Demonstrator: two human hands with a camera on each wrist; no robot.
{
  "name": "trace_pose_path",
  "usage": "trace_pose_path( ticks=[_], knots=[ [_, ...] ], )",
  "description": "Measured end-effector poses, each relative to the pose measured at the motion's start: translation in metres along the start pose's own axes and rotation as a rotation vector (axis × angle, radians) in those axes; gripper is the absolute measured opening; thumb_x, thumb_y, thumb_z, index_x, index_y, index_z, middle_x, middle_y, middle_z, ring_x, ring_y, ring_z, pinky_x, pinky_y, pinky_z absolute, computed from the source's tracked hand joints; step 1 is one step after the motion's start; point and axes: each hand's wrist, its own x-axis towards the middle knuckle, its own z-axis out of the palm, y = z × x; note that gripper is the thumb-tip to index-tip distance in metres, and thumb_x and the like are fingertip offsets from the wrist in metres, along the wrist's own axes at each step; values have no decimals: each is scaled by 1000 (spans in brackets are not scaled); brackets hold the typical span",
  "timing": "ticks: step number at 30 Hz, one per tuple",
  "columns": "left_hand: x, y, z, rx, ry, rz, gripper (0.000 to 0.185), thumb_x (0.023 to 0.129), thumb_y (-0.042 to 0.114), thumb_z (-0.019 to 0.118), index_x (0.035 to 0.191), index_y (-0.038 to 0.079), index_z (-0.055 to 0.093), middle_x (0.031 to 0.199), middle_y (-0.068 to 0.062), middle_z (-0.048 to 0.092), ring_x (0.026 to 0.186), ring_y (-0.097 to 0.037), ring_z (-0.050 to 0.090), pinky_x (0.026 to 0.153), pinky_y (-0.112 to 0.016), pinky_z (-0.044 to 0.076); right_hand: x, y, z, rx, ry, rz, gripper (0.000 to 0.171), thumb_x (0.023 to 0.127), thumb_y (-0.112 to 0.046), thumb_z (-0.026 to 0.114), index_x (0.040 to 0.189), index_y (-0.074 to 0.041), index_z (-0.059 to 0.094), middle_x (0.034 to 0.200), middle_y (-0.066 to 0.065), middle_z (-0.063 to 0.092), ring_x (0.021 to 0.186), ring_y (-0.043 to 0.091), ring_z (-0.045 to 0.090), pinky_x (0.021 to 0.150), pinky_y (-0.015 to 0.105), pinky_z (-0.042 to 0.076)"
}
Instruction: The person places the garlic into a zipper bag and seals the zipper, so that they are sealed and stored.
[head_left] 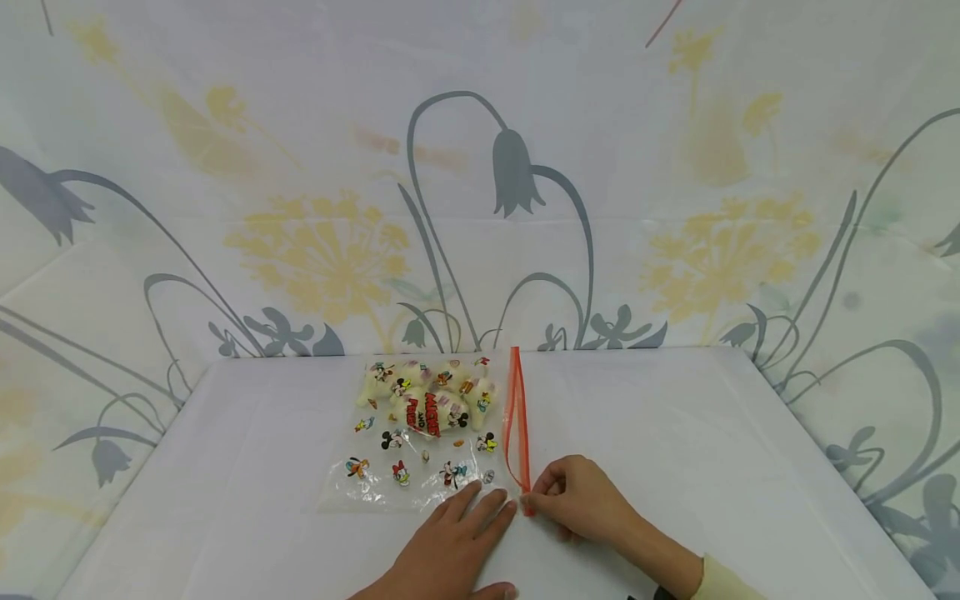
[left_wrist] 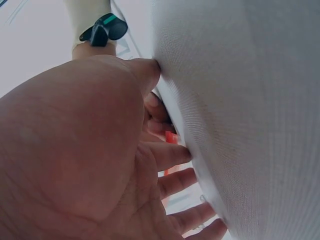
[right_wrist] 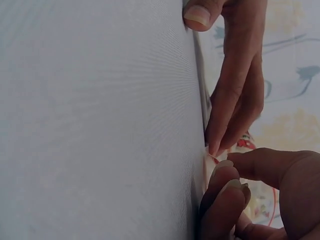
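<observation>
Nearest the camera, your left hand (head_left: 450,546) lay flat on the white counter (head_left: 712,433), fingers straight and spread, their tips pressing the near edge of the clear zip bag (head_left: 420,450). Just beside it, your right hand (head_left: 581,500) had its grip closed in a pinch: thumb and curled fingertips (right_wrist: 225,172) held the near end of the bag's orange zip strip (head_left: 517,417), close against the left hand's fingertips. A pale yellow sleeve (head_left: 723,579) covered your right wrist at the bottom of the head view.

From the left wrist view, your left hand's palm (left_wrist: 75,150) filled most of the picture, its straight fingers (left_wrist: 175,182) laid against the counter cloth, with a sliver of orange strip (left_wrist: 171,137) showing beyond them. A dark band with a green mark (left_wrist: 105,30) sat on the other wrist in the background.

Farther out, the bag lay flat near the middle of the counter, printed with small cartoon figures, its orange strip running away from you along its right side and standing slightly open. At the bag's far end sat a cluster of pale, rounded packets (head_left: 427,396), one bearing red lettering. Behind the counter hung a white backdrop (head_left: 480,167) patterned with grey bellflowers and yellow blooms.
</observation>
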Motion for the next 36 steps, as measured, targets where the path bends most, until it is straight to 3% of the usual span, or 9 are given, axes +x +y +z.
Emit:
trace_pose_path(
  ticks=[10, 15, 24, 32, 36],
  knots=[
    [0, -1, 1, 42, 66, 23, 85, 100, 78, 43, 161, 18, 46, 163, 0, 44, 147, -34, 46, 110, -47, 50, 7, 4, -2, 32, -57, -10, 25, 95, -28, 80, 76, -13, 71, 54, -3, 62, 40, 8, 56, 40, 25, 45],
    [0, -2, 1, 26, 51, 25, 85, 101, 78, 43, 162, 19, 45, 166, 2, 42, 147, -34, 46, 110, -48, 50, 8, 2, -3, 119, -78, 5, 24, 94, -22, 80, 77, -7, 73, 58, 3, 68, 46, 13, 65, 46, 30, 55],
    [0, -3, 1, -32, -1, 24, 85, 102, 77, 37, 168, 23, 34, 170, 5, 37, 152, -35, 41, 113, -51, 47, 11, 1, -4, 202, -124, 47, 22, 96, -20, 78, 82, -3, 74, 66, 8, 72, 48, 16, 68, 48, 30, 57],
    [0, -3, 0, 23, 65, 43, 80, 102, 76, 42, 163, 25, 43, 166, 5, 42, 146, -33, 46, 107, -50, 51, 12, -1, -7, 209, -171, 56, 21, 96, -18, 76, 84, -2, 74, 67, 9, 72, 51, 15, 69, 49, 28, 57],
    [1, -3, 0, 9, 56, 35, 81, 101, 77, 45, 163, 26, 43, 165, 6, 43, 146, -33, 46, 107, -51, 51, 12, -1, -7, 211, -173, 58, 20, 96, -18, 76, 84, -2, 74, 66, 7, 71, 49, 13, 67, 48, 27, 56]
  ],
)
